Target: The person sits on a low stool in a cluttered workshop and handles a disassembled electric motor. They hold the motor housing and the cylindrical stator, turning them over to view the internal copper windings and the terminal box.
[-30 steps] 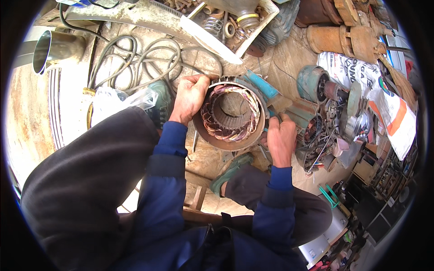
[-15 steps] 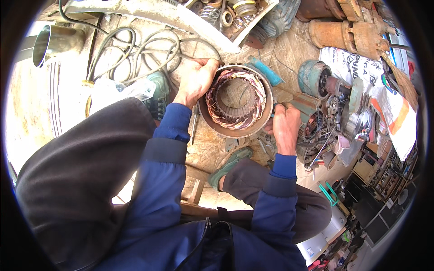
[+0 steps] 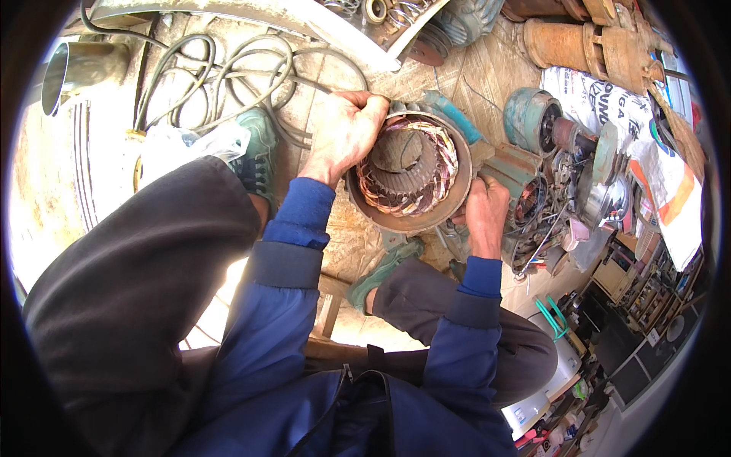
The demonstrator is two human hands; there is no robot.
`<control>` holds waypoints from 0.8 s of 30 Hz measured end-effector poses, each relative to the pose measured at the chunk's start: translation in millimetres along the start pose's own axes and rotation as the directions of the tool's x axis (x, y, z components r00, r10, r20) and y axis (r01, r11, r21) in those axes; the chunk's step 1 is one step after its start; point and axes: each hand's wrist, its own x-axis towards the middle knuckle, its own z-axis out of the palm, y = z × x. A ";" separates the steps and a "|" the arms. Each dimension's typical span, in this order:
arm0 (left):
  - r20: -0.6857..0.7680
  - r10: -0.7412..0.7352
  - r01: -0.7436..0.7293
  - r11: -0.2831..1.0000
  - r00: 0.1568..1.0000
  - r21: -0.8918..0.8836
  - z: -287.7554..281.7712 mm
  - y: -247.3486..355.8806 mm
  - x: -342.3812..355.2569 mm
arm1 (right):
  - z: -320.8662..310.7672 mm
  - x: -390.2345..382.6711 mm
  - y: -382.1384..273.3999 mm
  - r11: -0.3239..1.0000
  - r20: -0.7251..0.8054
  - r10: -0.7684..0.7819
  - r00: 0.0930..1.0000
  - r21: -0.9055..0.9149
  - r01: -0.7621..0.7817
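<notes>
Between my hands is a motor stator (image 3: 448, 174), a round metal housing lined with a ring of bundled, reddish wire windings around an open middle. It tilts so that its inside faces up toward me. My left hand (image 3: 344, 135) grips the upper-left rim, with the fingertips tucked over the edge. On the lower-right side, my right hand (image 3: 486, 215) is closed on the housing; part of its fingers is hidden behind the wall. Just beyond the stator lies a bright blue curved piece (image 3: 455, 118).
Coiled grey cable (image 3: 266, 95) lies at the far left, near a shiny metal cylinder (image 3: 84, 72). To the right are a green motor housing (image 3: 527, 122), heaped motor parts and a white sack (image 3: 670, 183). Rusty cylindrical castings (image 3: 560, 44) lie at the far right. My green shoes (image 3: 257, 152) flank the work.
The stator has shifted slightly right and tipped, showing more of its inner wall and outer far side. My left hand has moved right with it; my right hand stays at the right side.
</notes>
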 end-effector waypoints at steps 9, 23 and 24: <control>0.008 -0.005 0.006 0.988 1.000 -0.154 -10.5 -10.7 -0.7 | 2.4 -5.4 -10.9 0.996 -0.032 -0.034 0.999 -0.089 0.031; -0.038 -0.012 0.006 0.987 0.999 -0.163 -11.2 -5.9 -11.0 | 4.2 2.1 3.0 0.979 -0.099 -0.154 0.983 -0.152 0.138; -0.039 -0.005 0.001 0.993 0.999 -0.114 -10.4 -5.4 -9.7 | 3.7 -0.7 -3.6 0.987 -0.082 -0.114 0.990 -0.122 0.104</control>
